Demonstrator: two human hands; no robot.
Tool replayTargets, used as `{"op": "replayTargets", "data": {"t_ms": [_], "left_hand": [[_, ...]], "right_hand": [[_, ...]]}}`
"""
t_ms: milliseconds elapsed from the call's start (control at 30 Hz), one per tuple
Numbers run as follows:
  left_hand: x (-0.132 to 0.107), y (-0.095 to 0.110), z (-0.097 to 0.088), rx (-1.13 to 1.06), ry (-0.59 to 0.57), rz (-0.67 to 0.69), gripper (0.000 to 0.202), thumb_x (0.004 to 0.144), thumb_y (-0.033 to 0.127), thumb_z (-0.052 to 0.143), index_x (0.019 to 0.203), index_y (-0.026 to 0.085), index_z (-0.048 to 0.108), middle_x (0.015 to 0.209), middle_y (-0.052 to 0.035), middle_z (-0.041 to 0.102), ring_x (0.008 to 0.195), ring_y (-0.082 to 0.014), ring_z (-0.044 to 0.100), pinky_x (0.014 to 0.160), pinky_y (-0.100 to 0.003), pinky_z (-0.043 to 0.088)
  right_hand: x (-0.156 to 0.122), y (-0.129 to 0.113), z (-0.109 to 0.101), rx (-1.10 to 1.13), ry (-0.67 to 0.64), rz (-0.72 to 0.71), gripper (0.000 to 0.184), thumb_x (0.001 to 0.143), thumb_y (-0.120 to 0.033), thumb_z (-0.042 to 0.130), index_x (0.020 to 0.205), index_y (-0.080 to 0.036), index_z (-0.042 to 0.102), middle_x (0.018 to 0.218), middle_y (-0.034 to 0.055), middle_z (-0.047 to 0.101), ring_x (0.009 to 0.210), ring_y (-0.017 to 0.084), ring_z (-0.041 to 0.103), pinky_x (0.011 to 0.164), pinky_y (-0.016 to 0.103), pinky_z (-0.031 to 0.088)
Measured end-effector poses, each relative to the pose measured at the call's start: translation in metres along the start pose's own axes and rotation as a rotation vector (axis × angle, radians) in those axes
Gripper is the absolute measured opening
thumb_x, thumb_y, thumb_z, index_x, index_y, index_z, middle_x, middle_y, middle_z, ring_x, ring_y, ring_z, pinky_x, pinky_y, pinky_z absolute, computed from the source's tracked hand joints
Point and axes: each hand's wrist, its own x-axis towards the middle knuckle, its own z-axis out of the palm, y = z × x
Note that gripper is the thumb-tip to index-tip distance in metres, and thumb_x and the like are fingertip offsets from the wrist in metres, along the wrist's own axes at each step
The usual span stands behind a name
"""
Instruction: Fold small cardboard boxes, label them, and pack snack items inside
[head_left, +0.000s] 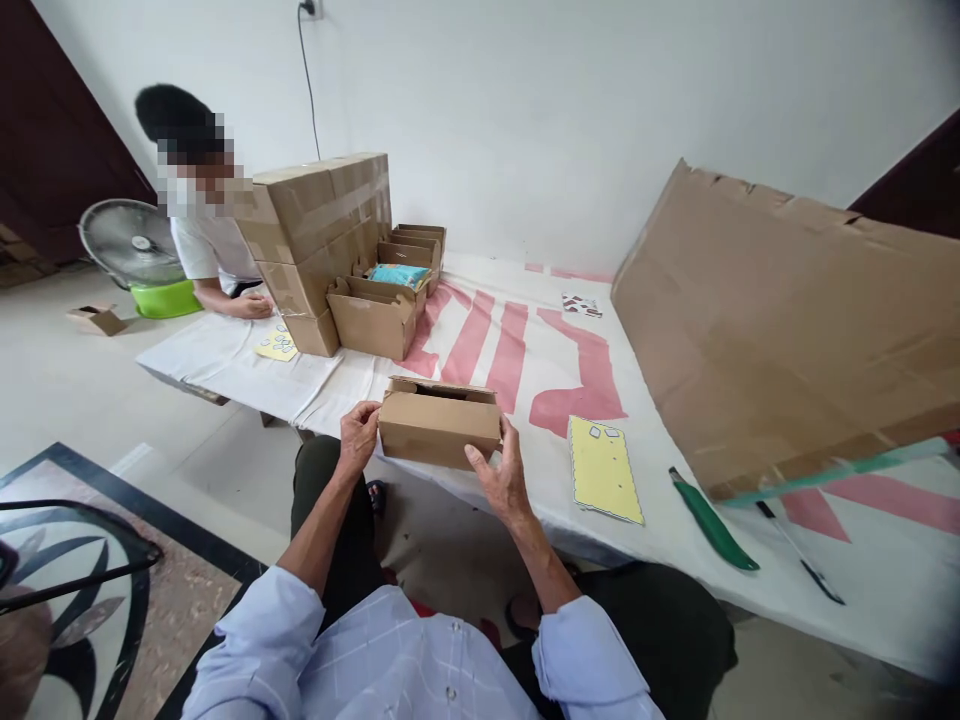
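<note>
A small brown cardboard box (439,425) is held at the near edge of the low cloth-covered table (525,360). My left hand (358,437) grips its left end, fingers curled round the corner. My right hand (502,478) holds its right end, thumb on the front face. The box's top flaps stand partly open. A yellow sticker sheet (604,470) lies on the table just right of my right hand.
A stack of taped cartons (322,240) and several open small boxes (379,315) stand at the far left, where another person (206,235) sits. A big cardboard sheet (787,320) leans at the right. A green-handled knife (712,522) and a pen (799,550) lie nearby. A fan (129,242) stands on the floor.
</note>
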Motion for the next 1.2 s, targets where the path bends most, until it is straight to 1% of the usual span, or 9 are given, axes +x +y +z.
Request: {"op": "replayTargets", "data": {"t_ms": [200,300,367,467,567,633,767,1033,1200], "left_hand": [[0.001,0.014,-0.004,-0.097,0.112,-0.06,0.048,0.063,0.059,0.091,0.078,0.016,0.074,0.069,-0.0019,0.071,0.063,-0.0139,0.063,0.063,-0.027,0.054],[-0.012,0.038,-0.012,-0.251,0.133,-0.073,0.053,0.062,0.058,0.096,0.083,0.015,0.074,0.071,-0.0013,0.071,0.062,-0.0125,0.065,0.06,-0.025,0.055],[-0.028,0.06,-0.014,-0.372,0.071,-0.077,0.049,0.064,0.052,0.1,0.087,0.016,0.076,0.072,-0.0006,0.071,0.061,-0.0114,0.065,0.058,-0.023,0.055],[-0.056,0.091,-0.007,-0.449,-0.104,-0.108,0.042,0.071,0.046,0.101,0.09,0.016,0.078,0.073,-0.0005,0.072,0.059,-0.0105,0.064,0.055,-0.022,0.055],[-0.08,0.109,0.009,-0.454,-0.24,-0.169,0.039,0.074,0.046,0.1,0.089,0.017,0.079,0.077,-0.0017,0.074,0.06,-0.0108,0.064,0.056,-0.023,0.055],[-0.091,0.113,0.021,-0.435,-0.291,-0.191,0.04,0.073,0.047,0.1,0.088,0.017,0.079,0.075,-0.0012,0.073,0.06,-0.0113,0.064,0.058,-0.025,0.056],[-0.106,0.109,0.04,-0.361,-0.348,-0.171,0.043,0.074,0.054,0.097,0.087,0.018,0.079,0.068,-0.0004,0.069,0.061,-0.0126,0.063,0.062,-0.027,0.056],[-0.117,0.109,0.056,-0.38,-0.365,-0.171,0.041,0.076,0.053,0.097,0.088,0.018,0.079,0.066,0.0,0.068,0.061,-0.0121,0.062,0.064,-0.026,0.054],[-0.119,0.107,0.061,-0.384,-0.382,-0.171,0.041,0.078,0.053,0.095,0.089,0.018,0.078,0.069,0.0001,0.068,0.062,-0.0117,0.062,0.065,-0.026,0.055]], "right_hand": [[0.0,-0.004,-0.006,-0.114,0.065,-0.139,0.068,0.099,-0.043,0.071,0.16,-0.025,0.047,0.152,0.0181,0.059,0.14,0.034,0.06,0.112,0.057,0.058],[-0.001,-0.022,-0.011,-0.19,0.173,-0.261,0.056,0.101,-0.039,0.07,0.153,-0.025,0.055,0.148,0.0176,0.061,0.142,0.036,0.058,0.114,0.062,0.055],[-0.003,-0.041,-0.012,-0.17,0.187,-0.3,0.042,0.102,-0.037,0.069,0.142,-0.025,0.064,0.139,0.0162,0.066,0.134,0.034,0.063,0.111,0.06,0.057],[-0.007,-0.073,-0.007,0.022,0.021,-0.202,0.026,0.102,-0.04,0.07,0.122,-0.024,0.074,0.12,0.0113,0.073,0.11,0.027,0.072,0.095,0.047,0.064],[-0.01,-0.098,0.004,0.318,-0.201,0.022,0.031,0.096,-0.049,0.079,0.116,-0.025,0.077,0.115,0.0076,0.075,0.097,0.022,0.074,0.084,0.037,0.065],[-0.012,-0.108,0.011,0.458,-0.263,0.129,0.038,0.09,-0.053,0.085,0.114,-0.025,0.078,0.114,0.0064,0.076,0.097,0.021,0.074,0.084,0.036,0.065],[-0.014,-0.114,0.016,0.602,-0.242,0.225,0.042,0.083,-0.057,0.091,0.108,-0.025,0.08,0.099,0.003,0.076,0.087,0.02,0.072,0.082,0.037,0.064],[-0.014,-0.116,0.004,0.721,-0.173,0.22,0.03,0.085,-0.051,0.089,0.082,-0.023,0.077,0.081,-0.0008,0.068,0.071,0.016,0.064,0.073,0.033,0.058],[-0.017,-0.114,0.001,0.784,-0.177,0.25,0.031,0.085,-0.053,0.088,0.09,-0.025,0.076,0.083,-0.0013,0.067,0.074,0.016,0.062,0.076,0.035,0.059]]}}
